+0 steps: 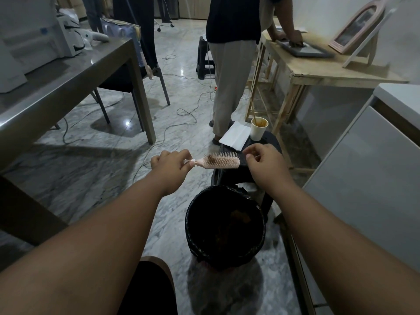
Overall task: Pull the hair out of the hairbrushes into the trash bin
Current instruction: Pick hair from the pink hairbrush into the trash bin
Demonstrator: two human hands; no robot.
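A pink hairbrush (221,161) is held level above the floor, bristles up, with a clump of brown hair (210,159) caught near its handle end. My left hand (170,163) grips the handle. My right hand (263,159) hovers just past the brush's tip, thumb and fingers pinched together; whether a strand is between them I cannot tell. Below and nearer to me stands the trash bin (191,226), lined with a black bag, with some brown hair inside it.
A black stool (270,142) behind the bin carries a paper cup (258,129) and white tissue (234,134). A person (229,64) stands at a wooden table (318,71). A grey table (68,71) is on the left, a white cabinet (375,160) on the right. Cables cross the floor.
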